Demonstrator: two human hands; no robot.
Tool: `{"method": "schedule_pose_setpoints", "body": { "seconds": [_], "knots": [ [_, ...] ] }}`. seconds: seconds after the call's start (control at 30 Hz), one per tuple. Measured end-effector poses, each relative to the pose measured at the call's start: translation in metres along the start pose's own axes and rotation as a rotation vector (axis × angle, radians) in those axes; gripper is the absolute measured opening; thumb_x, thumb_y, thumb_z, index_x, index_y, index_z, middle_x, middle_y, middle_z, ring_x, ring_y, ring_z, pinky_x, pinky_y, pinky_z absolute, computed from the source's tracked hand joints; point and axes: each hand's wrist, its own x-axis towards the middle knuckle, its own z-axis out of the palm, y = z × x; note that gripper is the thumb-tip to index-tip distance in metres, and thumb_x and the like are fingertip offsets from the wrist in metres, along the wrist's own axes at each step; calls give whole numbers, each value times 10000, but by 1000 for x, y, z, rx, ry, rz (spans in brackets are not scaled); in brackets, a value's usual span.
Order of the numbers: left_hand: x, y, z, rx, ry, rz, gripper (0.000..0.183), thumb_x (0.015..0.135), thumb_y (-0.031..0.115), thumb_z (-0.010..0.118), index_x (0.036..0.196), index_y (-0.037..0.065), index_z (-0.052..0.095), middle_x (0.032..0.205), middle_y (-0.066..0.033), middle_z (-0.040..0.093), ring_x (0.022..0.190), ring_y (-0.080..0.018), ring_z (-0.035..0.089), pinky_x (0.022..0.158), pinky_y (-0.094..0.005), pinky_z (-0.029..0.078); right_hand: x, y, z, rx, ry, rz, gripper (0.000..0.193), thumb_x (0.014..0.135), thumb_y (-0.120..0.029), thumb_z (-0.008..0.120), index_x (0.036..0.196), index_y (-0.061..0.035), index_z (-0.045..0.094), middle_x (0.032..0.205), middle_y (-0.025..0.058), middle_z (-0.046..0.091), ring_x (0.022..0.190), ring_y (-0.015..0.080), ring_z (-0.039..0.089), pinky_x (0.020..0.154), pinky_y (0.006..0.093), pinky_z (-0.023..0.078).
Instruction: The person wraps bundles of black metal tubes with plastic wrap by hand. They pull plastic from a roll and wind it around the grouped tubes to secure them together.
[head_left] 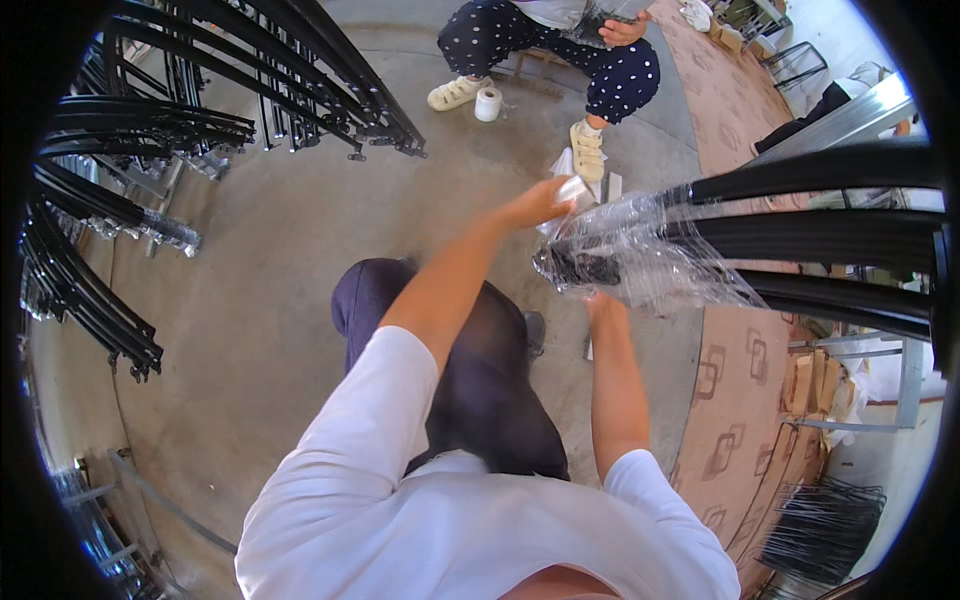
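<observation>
A bundle of black metal tubes (815,235) juts in from the right, its near end wrapped in clear plastic film (645,245). Beyond that wrapped end is my left hand (540,203), closed around a small roll of clear stretch film (573,193). My right hand (604,305) is at the near side of the bundle, against the wrapped end. Its fingers are mostly hidden by the film and the tubes, so their hold does not show.
Racks of curved black tubes (330,85) stand at the left. Opposite me sits a person in dotted trousers (625,78), with a white roll (487,104) on the floor by one shoe. Patterned pink sheeting (735,370) runs along the right, near stacked black wire frames (822,530).
</observation>
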Motion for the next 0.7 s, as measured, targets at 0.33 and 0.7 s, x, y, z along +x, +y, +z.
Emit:
{"method": "schedule_pose_setpoints", "body": {
  "seconds": [0.33,0.7],
  "knots": [
    [-6,-28,64,-150,-230,-116,336,824,186,533,1118,28,500,1016,-58,571,886,-165,516,814,-305,418,0,-20,-29,-66,-16,0,375,832,-305,421,1115,-72,500,1109,91,535,975,253,520,822,436,418],
    [-21,6,52,-274,-188,-189,441,786,335,580,1073,5,519,1009,-101,586,916,-208,559,824,-365,439,-32,-8,56,142,-42,-14,389,828,-311,427,1128,-72,494,1127,94,528,995,259,513,843,439,409]
  ]
}}
